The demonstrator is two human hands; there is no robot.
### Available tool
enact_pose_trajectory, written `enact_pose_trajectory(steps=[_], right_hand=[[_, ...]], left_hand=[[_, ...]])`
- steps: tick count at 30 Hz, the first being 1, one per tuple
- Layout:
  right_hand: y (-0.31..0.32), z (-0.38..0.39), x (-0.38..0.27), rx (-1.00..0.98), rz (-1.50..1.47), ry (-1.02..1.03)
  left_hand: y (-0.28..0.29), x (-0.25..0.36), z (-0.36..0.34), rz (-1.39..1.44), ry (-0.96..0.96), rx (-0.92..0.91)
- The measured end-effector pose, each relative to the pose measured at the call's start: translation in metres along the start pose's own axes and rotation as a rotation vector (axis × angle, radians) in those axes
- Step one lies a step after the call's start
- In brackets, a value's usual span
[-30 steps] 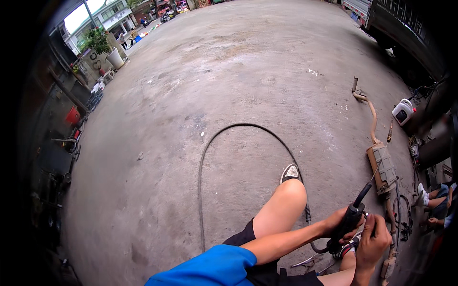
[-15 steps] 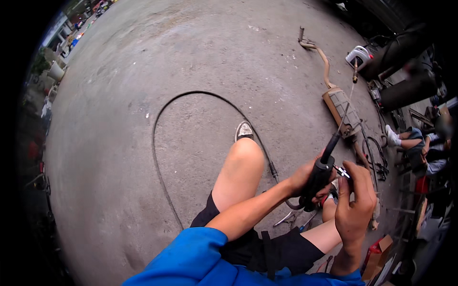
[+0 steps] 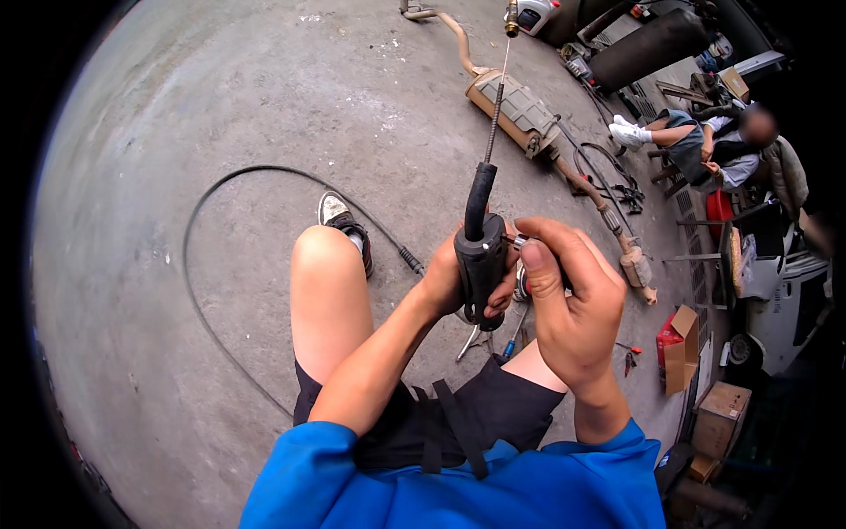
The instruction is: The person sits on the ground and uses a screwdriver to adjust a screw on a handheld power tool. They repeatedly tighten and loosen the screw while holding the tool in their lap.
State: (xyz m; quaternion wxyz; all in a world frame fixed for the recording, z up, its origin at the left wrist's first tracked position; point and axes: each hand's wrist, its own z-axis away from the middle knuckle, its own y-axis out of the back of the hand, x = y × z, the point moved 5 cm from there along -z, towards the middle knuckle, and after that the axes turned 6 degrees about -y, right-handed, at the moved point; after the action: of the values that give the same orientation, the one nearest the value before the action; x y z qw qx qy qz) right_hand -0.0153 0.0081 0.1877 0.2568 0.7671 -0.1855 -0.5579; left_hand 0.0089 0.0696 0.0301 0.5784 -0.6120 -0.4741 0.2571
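Note:
My left hand [image 3: 443,284] is wrapped round the black handle of a welding torch [image 3: 482,275], held upright above my lap. A black tube [image 3: 479,189] rises from the handle's top. Out of it comes a coiled spring liner [image 3: 495,123], then a thin bare wire with a brass fitting [image 3: 512,25] at its far end. Thumb and forefinger of my right hand [image 3: 577,309] pinch a small silver metal piece [image 3: 521,242] against the handle's right side near the top. Its exact kind is too small to tell. The torch's black cable [image 3: 196,220] loops across the ground to the left.
A rusty exhaust pipe with muffler [image 3: 520,104] lies on the concrete ahead right. Beyond it sits another person [image 3: 683,145]. An open red carton [image 3: 677,348] stands right, near a wooden box [image 3: 721,419]. Tools [image 3: 509,347] lie between my legs. Dark cylinders [image 3: 648,51] lie at far right.
The view has swung right, so the scene appears shifted left. My right hand's fingers have closed in on the silver piece beside the handle. My left hand keeps its hold on the torch.

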Motion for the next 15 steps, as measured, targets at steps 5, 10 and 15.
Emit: enact_pose_trajectory(steps=[5,10,15], right_hand=[[0.004,0.005,0.001,-0.097,0.054,-0.050],[0.004,0.010,0.013,-0.048,-0.070,-0.179],[0.001,0.008,0.023,-0.033,-0.234,-0.309]], left_hand=[[0.001,0.006,-0.002,-0.076,-0.035,-0.022],[0.002,0.005,-0.004,-0.083,-0.064,-0.094],[0.003,0.003,-0.006,-0.111,-0.074,-0.093]])
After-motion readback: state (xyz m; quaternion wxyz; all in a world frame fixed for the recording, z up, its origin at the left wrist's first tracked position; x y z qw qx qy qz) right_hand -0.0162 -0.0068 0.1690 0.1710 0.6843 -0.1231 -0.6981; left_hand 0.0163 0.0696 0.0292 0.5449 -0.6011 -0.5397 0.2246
